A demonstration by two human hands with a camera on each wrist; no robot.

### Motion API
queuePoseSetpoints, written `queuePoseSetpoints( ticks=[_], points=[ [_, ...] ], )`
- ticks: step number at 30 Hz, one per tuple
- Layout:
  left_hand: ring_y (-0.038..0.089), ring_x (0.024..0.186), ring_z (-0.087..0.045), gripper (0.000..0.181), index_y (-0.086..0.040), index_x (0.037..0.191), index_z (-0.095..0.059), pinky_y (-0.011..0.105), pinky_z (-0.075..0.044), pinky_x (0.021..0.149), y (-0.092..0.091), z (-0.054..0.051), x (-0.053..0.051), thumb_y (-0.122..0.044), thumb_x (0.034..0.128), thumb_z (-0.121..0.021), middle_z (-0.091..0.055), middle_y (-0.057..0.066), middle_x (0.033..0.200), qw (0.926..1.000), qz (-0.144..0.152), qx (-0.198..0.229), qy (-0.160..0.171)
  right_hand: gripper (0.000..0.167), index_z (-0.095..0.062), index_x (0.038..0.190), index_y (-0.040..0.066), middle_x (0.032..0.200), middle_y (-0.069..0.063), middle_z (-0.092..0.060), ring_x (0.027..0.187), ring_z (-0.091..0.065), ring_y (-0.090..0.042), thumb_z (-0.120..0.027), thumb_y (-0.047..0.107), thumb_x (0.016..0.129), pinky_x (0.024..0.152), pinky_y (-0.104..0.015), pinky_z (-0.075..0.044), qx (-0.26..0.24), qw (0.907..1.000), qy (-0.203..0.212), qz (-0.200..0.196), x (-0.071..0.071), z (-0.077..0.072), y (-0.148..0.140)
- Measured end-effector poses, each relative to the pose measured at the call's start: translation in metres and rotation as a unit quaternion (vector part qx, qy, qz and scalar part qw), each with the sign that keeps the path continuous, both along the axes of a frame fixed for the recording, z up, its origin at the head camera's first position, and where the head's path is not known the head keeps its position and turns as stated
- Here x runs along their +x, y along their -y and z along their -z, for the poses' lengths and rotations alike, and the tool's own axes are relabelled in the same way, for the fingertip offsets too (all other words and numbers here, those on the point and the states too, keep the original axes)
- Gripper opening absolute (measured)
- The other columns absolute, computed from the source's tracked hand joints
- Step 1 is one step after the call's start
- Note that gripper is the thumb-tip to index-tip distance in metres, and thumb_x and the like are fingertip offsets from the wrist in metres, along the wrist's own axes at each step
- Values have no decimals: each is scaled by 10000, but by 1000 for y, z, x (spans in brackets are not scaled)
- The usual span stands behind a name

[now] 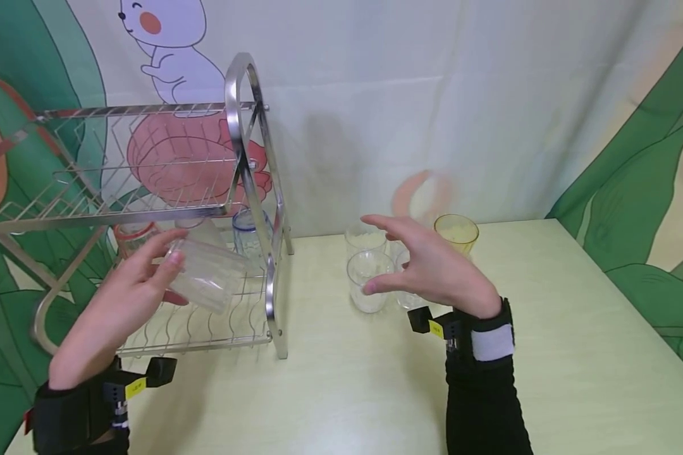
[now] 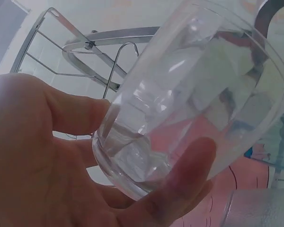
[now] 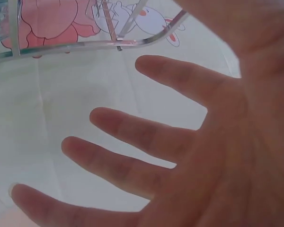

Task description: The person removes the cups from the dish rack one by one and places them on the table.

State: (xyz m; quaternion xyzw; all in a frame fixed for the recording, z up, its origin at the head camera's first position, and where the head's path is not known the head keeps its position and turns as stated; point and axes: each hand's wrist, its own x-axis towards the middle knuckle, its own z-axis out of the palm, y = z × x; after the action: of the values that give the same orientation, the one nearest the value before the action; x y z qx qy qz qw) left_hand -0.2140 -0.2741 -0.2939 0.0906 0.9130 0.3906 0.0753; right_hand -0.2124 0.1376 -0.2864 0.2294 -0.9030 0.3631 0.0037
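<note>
My left hand [image 1: 128,294] grips a clear drinking glass [image 1: 207,275] near its base. The glass is tilted, its mouth pointing right, at the lower tier of the metal dish rack [image 1: 199,344]. In the left wrist view, fingers and thumb press on the base end of the clear glass [image 2: 180,99]. My right hand [image 1: 435,262] is spread with nothing in it, above several glasses on the table. A clear glass [image 1: 370,281] stands just left of its thumb; another clear glass [image 1: 366,239] is behind. A yellow glass [image 1: 457,230] stands beyond the hand. The right wrist view shows straight, parted fingers [image 3: 146,135].
On the rack's lower tier stand a blue-rimmed glass [image 1: 249,237], a red-rimmed glass [image 1: 132,237] and a clear glass, partly hidden by the upper tier [image 1: 102,218]. A curved metal side frame [image 1: 245,114] rises at the rack's right. A printed curtain [image 1: 489,114] hangs behind the table [image 1: 341,385].
</note>
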Motion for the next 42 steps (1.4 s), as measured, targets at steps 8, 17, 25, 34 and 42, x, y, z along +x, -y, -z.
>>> queuePoseSetpoints(
  ticks=[8, 17, 25, 34, 42],
  points=[
    [216, 1004, -730, 602, -281, 1673, -146, 647, -502, 1041, 0, -2, 1, -453, 1126, -328, -295, 248, 1624, 9961, 379, 773, 216, 1003, -418, 1590, 238, 1607, 41, -449, 1394, -507, -255, -941, 376, 746, 927, -380, -584, -134, 9995, -72, -293, 1, -2, 15],
    [75, 1122, -644, 539, -243, 1643, -230, 321, -619, 890, -17, 8, 7, -385, 1137, -348, -323, 148, 1552, 9790, 718, 1890, 278, 1026, -425, 1587, 233, 1576, 8, -472, 1424, -466, -191, -954, 379, 720, 907, -366, -590, -138, 9980, -139, -600, 2, 1, 27],
    [239, 1073, -714, 553, -277, 1627, -246, 508, -505, 1107, -41, 4, 10, -449, 1119, -381, -183, 112, 1671, 9704, 802, 2217, 515, 972, -491, 1548, 197, 1546, -35, -493, 1416, -493, -198, -963, 332, 709, 944, -421, -618, -444, 9927, -708, -864, 2, 3, 40],
    [208, 1101, -710, 541, -245, 1592, -256, 404, -549, 1065, -69, 9, 10, -454, 1114, -400, -287, 163, 1592, 9517, 816, 2908, 544, 933, -529, 1521, 163, 1548, -60, -471, 1402, -504, -220, -969, 285, 708, 906, -364, -631, -748, 9864, -1053, -1019, 2, 0, 50],
    [164, 1212, -638, 432, -216, 1527, -322, 353, -601, 978, -92, 19, 8, -373, 1131, -391, -344, 89, 1560, 9245, 836, 3709, 269, 945, -497, 1540, 151, 1568, -101, -441, 1415, -491, -252, -964, 230, 722, 895, -399, -636, -970, 9826, -1170, -1069, -2, 4, 54]
  ],
)
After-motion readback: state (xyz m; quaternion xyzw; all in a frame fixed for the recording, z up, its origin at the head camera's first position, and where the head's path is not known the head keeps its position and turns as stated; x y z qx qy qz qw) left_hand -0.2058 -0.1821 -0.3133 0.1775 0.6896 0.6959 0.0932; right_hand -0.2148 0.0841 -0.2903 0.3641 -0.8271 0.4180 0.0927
